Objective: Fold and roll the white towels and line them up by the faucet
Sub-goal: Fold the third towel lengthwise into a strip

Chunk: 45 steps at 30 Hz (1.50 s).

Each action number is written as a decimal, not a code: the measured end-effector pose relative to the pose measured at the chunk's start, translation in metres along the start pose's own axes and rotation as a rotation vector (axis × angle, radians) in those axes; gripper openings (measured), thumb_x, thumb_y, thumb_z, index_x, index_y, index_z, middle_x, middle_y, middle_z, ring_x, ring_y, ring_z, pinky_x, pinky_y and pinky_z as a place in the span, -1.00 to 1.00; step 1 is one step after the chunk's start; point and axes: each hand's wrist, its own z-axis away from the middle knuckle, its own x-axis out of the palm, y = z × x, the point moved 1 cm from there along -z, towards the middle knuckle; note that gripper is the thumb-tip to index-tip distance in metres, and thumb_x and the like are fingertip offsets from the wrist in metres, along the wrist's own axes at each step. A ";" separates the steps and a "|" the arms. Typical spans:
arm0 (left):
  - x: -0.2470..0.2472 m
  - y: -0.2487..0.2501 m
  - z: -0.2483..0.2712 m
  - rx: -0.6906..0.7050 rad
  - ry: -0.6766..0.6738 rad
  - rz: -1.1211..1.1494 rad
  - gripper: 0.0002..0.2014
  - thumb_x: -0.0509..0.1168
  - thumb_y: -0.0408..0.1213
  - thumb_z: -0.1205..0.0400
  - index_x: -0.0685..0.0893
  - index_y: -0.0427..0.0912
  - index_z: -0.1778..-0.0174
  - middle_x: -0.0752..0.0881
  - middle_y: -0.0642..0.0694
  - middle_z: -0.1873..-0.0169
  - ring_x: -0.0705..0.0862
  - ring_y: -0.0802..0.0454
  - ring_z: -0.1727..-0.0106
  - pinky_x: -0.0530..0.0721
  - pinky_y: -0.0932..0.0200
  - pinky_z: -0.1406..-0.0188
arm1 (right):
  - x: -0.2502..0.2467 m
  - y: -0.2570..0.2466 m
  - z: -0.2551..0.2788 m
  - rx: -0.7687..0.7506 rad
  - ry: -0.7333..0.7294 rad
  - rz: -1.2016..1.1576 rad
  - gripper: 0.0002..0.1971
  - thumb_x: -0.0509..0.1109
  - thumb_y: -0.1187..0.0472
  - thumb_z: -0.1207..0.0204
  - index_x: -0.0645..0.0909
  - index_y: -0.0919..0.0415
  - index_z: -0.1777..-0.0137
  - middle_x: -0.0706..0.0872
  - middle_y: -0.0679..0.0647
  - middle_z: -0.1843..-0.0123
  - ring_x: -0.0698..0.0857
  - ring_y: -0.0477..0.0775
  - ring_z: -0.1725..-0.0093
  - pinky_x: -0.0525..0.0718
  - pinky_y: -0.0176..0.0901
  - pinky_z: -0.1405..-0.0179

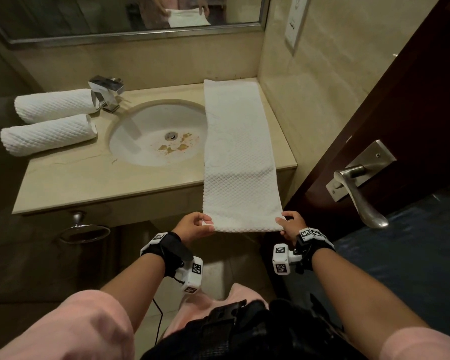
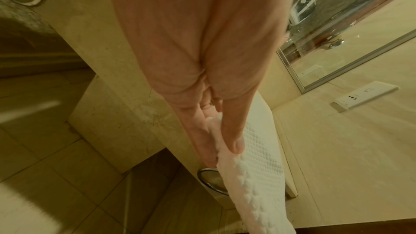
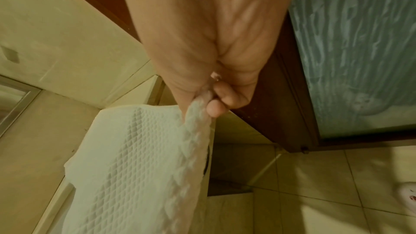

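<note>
A white waffle towel [image 1: 238, 152], folded into a long strip, lies along the right side of the counter [image 1: 89, 183] and overhangs its front edge. My left hand [image 1: 203, 226] pinches the strip's near left corner, thumb on top [image 2: 234, 141]. My right hand [image 1: 287, 224] pinches the near right corner [image 3: 202, 106]. The near end hangs taut in the air between them. Two rolled white towels [image 1: 55, 105] [image 1: 48, 133] lie side by side left of the chrome faucet [image 1: 107, 93].
The round sink [image 1: 156, 133] with brown stains sits mid-counter, left of the strip. A dark wooden door [image 1: 400, 113] with a metal lever handle [image 1: 359, 193] stands close on the right. A metal ring holder [image 1: 85, 232] hangs under the counter. A mirror [image 1: 115, 14] and wall socket [image 1: 295, 22] lie behind.
</note>
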 end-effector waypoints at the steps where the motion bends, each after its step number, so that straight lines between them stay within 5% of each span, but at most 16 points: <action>1: -0.001 -0.001 0.000 -0.001 -0.004 -0.004 -0.77 0.43 -0.58 -0.49 0.61 -0.26 0.03 0.70 -0.19 0.11 0.73 -0.01 0.10 0.78 0.24 0.10 | 0.000 -0.001 -0.001 0.017 -0.009 -0.016 -0.64 0.42 0.27 -0.55 0.47 0.22 -0.31 0.58 0.24 -0.02 0.50 0.00 0.53 0.44 -0.25 0.63; 7: -0.002 -0.002 0.003 -0.001 0.004 -0.024 -0.76 0.43 -0.59 -0.49 0.61 -0.26 0.01 0.71 -0.16 0.12 0.72 0.00 0.10 0.75 0.22 0.03 | -0.006 -0.012 0.001 0.094 -0.129 -0.048 -0.64 0.38 0.35 -0.58 0.47 0.27 -0.35 0.67 0.18 0.18 0.50 -0.01 0.50 0.47 -0.34 0.73; 11: -0.005 0.000 0.005 0.000 0.009 -0.053 -0.75 0.43 -0.57 -0.49 0.62 -0.26 -0.01 0.71 -0.13 0.14 0.72 0.01 0.10 0.73 0.17 -0.04 | -0.007 -0.016 0.002 0.085 -0.154 -0.073 -0.75 0.37 0.36 -0.57 0.47 0.22 -0.21 0.65 0.23 0.17 0.51 0.00 0.50 0.48 -0.32 0.71; 16: -0.007 0.000 0.003 0.005 0.011 -0.120 -0.74 0.49 -0.52 -0.46 0.65 -0.19 0.03 0.73 -0.13 0.12 0.71 -0.04 0.02 0.69 0.01 -0.21 | -0.001 -0.009 0.002 -0.051 -0.074 -0.081 -0.86 0.39 0.27 -0.58 0.45 0.20 0.10 0.55 0.22 0.26 0.51 0.03 0.52 0.46 -0.30 0.71; 24: -0.005 -0.007 0.008 0.037 0.006 -0.184 -0.74 0.52 -0.46 -0.44 0.67 -0.17 0.02 0.75 -0.12 0.10 0.72 0.04 0.07 0.71 0.13 -0.09 | 0.005 0.002 -0.004 -0.042 0.160 0.030 -0.70 0.26 0.20 -0.66 0.39 0.22 0.32 0.57 0.21 0.30 0.53 0.12 0.47 0.53 -0.14 0.45; 27: -0.006 -0.010 0.009 0.040 0.012 -0.197 -0.74 0.53 -0.44 -0.44 0.68 -0.17 0.02 0.74 -0.13 0.12 0.71 0.00 0.05 0.69 0.05 -0.15 | 0.009 0.004 -0.010 0.015 0.198 0.074 -0.74 0.20 0.22 -0.66 0.53 0.41 0.16 0.62 0.27 0.23 0.60 0.20 0.31 0.50 -0.12 0.36; 31: -0.007 -0.009 0.011 0.024 0.019 -0.176 -0.74 0.51 -0.47 -0.46 0.67 -0.21 -0.02 0.73 -0.11 0.16 0.70 0.02 0.09 0.69 0.09 -0.10 | 0.014 0.008 -0.018 0.115 0.224 0.072 -0.63 0.16 0.21 -0.60 0.51 0.49 -0.25 0.68 0.41 -0.12 0.68 0.36 -0.01 0.49 0.00 0.14; 35: -0.008 -0.006 0.013 0.018 0.012 -0.131 -0.75 0.49 -0.50 -0.46 0.66 -0.22 0.00 0.71 -0.16 0.14 0.71 -0.07 0.02 0.69 -0.02 -0.20 | 0.015 0.009 -0.024 0.192 0.172 0.044 -0.70 0.17 0.26 -0.53 0.51 0.39 -0.20 0.67 0.33 0.01 0.64 0.25 0.15 0.55 -0.02 0.20; 39: -0.009 -0.004 0.015 0.023 -0.001 -0.103 -0.76 0.48 -0.52 -0.47 0.65 -0.20 0.03 0.72 -0.16 0.13 0.72 -0.04 0.05 0.69 -0.01 -0.19 | 0.018 -0.001 -0.020 0.038 0.222 0.001 -0.71 0.06 0.54 -0.47 0.44 0.19 -0.01 0.56 0.25 0.24 0.51 0.15 0.40 0.46 -0.12 0.46; 42: -0.007 -0.002 0.015 0.025 -0.009 -0.099 -0.75 0.48 -0.52 -0.46 0.65 -0.20 0.03 0.73 -0.14 0.14 0.72 -0.02 0.07 0.70 0.02 -0.17 | 0.018 0.002 -0.021 -0.023 0.129 0.101 -0.61 0.08 0.56 -0.46 0.61 0.10 0.18 0.65 0.20 0.06 0.64 0.26 0.11 0.64 -0.03 0.15; 45: -0.009 -0.003 0.014 0.018 -0.002 -0.097 -0.75 0.49 -0.52 -0.46 0.65 -0.20 0.02 0.73 -0.18 0.10 0.72 -0.05 0.03 0.70 -0.01 -0.19 | 0.019 0.007 -0.024 -0.001 0.087 0.131 -0.55 0.11 0.55 -0.50 0.70 0.02 0.05 0.68 0.22 -0.20 0.63 0.33 -0.20 0.63 0.03 -0.24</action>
